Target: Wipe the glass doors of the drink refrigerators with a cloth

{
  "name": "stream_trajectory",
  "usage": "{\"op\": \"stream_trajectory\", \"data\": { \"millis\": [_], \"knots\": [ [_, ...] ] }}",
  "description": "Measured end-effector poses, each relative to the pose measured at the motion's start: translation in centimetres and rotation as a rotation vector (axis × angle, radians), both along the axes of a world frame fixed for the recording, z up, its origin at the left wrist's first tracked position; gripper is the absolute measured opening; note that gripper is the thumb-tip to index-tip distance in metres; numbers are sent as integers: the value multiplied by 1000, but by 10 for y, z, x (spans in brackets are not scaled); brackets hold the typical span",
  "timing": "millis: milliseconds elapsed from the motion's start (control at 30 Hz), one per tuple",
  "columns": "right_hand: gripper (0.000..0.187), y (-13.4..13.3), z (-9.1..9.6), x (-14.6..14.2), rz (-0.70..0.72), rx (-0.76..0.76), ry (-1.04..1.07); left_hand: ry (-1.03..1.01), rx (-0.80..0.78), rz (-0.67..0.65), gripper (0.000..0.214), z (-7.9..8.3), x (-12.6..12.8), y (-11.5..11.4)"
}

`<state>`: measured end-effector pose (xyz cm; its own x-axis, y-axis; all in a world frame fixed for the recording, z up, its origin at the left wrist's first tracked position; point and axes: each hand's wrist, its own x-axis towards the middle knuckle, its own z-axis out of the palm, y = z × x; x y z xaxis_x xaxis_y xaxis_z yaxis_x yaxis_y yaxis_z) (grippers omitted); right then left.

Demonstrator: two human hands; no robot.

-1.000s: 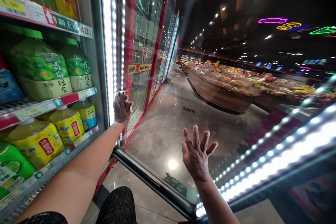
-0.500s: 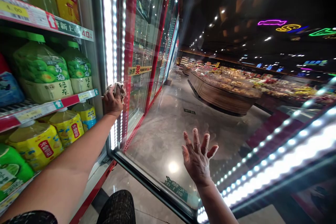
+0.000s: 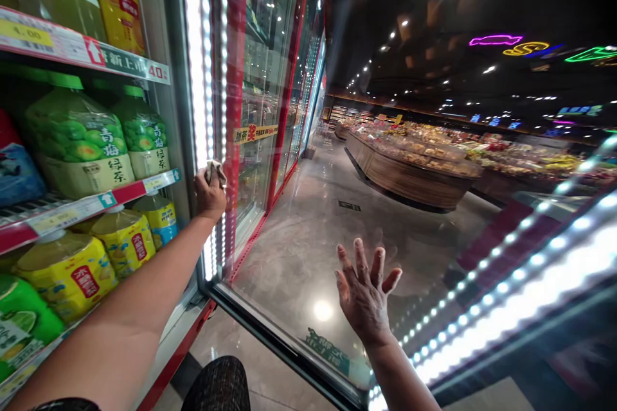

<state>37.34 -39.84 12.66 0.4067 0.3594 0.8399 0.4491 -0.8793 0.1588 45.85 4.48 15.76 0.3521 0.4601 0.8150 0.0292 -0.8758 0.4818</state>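
Observation:
My left hand (image 3: 210, 196) is closed on a crumpled light-coloured cloth (image 3: 216, 173), at the lit hinge-side edge of an open glass door (image 3: 289, 231). Part of the cloth is hidden by my fingers. My right hand (image 3: 367, 292) lies spread against the door's glass, fingers apart, with a faint reflection of the fingertips behind it. A bright LED strip (image 3: 195, 64) runs up the door's left edge above my left hand. Another LED strip (image 3: 530, 308) slants along the right edge, beside my right forearm.
On the left, cooler shelves (image 3: 87, 212) hold green tea bottles (image 3: 77, 135) and yellow-labelled bottles (image 3: 81, 273). The door's dark bottom frame (image 3: 289, 350) crosses above the floor near my knee (image 3: 216, 385). Through the glass stands a wood-sided display counter (image 3: 409, 170), with red-framed cooler doors (image 3: 289, 96) alongside.
My left hand has moved slightly down along the lit edge with the cloth. The right hand stays spread on the glass. The view has shifted a little.

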Motion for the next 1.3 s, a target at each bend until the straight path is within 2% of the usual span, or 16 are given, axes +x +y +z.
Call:
{"op": "stream_trajectory", "data": {
  "millis": [33, 100, 267, 333, 433, 500, 567, 733, 800, 967, 1167, 1300],
  "knots": [
    [75, 0, 0, 0, -2, 1, -2, -5, 0, 3, 58, 9, 3, -1],
    [76, -1, 0, 0, -6, -1, -5, -5, -8, 3, 60, 16, 6, -5],
    [79, -3, -4, 2, -17, -16, -4, 10, -54, -9, 59, 10, -2, -13],
    [81, -3, -4, 2, -19, -14, -9, -7, -27, -36, 59, 19, -2, -13],
    [81, -3, -4, 1, -19, -7, -9, -44, 49, -84, 62, 43, 3, -11],
    [81, -2, -2, 0, -17, -2, -4, -37, 57, -95, 65, 51, 6, -10],
    [82, -1, -2, -1, -14, 3, 3, -7, 37, -93, 69, 46, 4, -11],
    [87, 0, -3, -1, -17, 13, 20, 83, 1, -118, 69, 14, -12, -18],
    [86, 0, -2, -1, -18, 11, 26, 88, 6, -136, 67, 14, -14, -21],
    [84, 0, 0, -3, -19, 4, 22, 24, 19, -154, 67, 30, -6, -26],
    [84, 0, -1, -3, -19, -7, 22, 38, 20, -177, 66, 15, -12, -39],
    [86, -1, -3, -2, -24, -8, 29, 43, 103, -250, 66, 18, -12, -50]
  ]
}}
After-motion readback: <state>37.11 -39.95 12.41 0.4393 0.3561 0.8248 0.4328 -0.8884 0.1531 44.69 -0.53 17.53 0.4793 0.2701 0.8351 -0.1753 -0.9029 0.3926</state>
